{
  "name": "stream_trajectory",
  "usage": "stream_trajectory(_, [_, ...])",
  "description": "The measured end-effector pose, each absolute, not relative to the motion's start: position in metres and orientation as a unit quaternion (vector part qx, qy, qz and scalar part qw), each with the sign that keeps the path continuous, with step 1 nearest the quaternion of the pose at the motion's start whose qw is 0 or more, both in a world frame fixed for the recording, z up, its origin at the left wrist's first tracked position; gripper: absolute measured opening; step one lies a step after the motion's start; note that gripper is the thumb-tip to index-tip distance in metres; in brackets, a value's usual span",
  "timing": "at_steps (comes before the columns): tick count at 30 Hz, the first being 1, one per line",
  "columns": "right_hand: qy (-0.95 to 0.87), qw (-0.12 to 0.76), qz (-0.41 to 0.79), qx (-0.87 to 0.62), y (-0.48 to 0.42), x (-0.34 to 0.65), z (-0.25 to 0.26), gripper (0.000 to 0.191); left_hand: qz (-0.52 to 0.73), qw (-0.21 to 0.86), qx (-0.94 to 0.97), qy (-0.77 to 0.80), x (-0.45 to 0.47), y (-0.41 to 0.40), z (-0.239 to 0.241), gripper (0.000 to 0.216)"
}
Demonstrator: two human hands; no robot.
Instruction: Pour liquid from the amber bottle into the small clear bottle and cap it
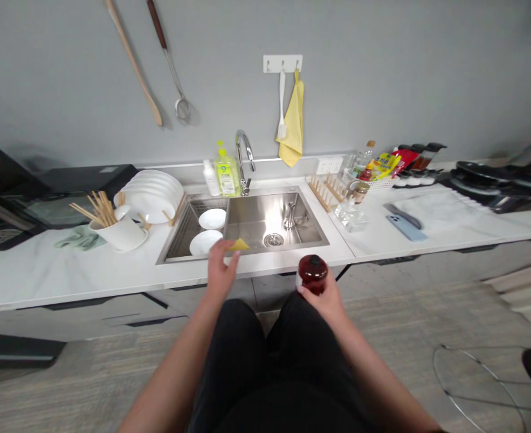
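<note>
My right hand [323,297] is wrapped round a dark red bottle [313,272] with a black cap and a pale label, in front of the counter's edge. Its contents cannot be made out. My left hand [221,269] reaches over the front rim of the steel sink [305,245], thumb and fingers apart. Its fingertips are at a small yellow piece of sponge or cloth [239,245]; whether they touch it is unclear. Two white dishes, a nearer one [204,242] and a farther one [212,219], lie in the sink's left rack, just beyond that hand.
Behind the sink stand a faucet [242,156], a green pump bottle [227,173] and a white bottle [210,178]. White plates [150,195] and a chopstick holder [119,233] are left. A wooden rack [322,193], a glass container [352,218] and a phone [406,227] are right.
</note>
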State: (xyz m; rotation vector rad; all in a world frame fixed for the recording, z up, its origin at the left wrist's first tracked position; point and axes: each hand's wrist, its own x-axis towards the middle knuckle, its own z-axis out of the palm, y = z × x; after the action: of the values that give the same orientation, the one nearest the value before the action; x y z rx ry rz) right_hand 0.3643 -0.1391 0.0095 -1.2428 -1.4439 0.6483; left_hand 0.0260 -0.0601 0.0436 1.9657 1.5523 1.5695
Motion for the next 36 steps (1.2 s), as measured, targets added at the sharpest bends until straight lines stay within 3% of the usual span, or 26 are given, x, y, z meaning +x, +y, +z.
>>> stream_trajectory(3, [-0.686, 0.471, 0.349, -0.431, -0.146, 0.333, 0.03, 0.081, 0.478, 0.323, 0.734, 0.359, 0.088, -0.104, 0.078, 0.052])
stream_trajectory(5, [-0.719, 0.43, 0.4, -0.371, -0.146, 0.327, 0.04, 0.096, 0.429, 0.376, 0.759, 0.312, 0.104, -0.128, 0.098, 0.049])
stream_trajectory(8, [-0.749, 0.386, 0.433, -0.319, -0.147, 0.331, 0.051, 0.105, 0.371, 0.375, 0.79, 0.313, 0.092, -0.148, 0.121, 0.046])
stream_trajectory(12, [-0.759, 0.36, 0.448, -0.305, -0.158, 0.336, 0.059, 0.094, 0.338, 0.408, 0.791, 0.306, 0.069, -0.157, 0.125, 0.045])
stream_trajectory(19, [-0.75, 0.411, 0.3, -0.422, -0.186, 0.302, 0.064, 0.089, 0.521, 0.479, 0.6, 0.372, 0.095, -0.156, 0.091, 0.026])
stream_trajectory(23, [-0.775, 0.386, 0.224, -0.448, -0.186, 0.295, 0.062, 0.087, 0.541, 0.453, 0.557, 0.439, 0.106, -0.162, 0.09, 0.028])
stream_trajectory(28, [-0.762, 0.417, 0.213, -0.447, -0.181, 0.302, 0.079, 0.085, 0.551, 0.504, 0.582, 0.323, 0.1, -0.176, 0.092, 0.046])
stream_trajectory(36, [-0.791, 0.385, 0.205, -0.429, -0.189, 0.299, 0.085, 0.082, 0.537, 0.463, 0.614, 0.347, 0.093, -0.18, 0.101, 0.044])
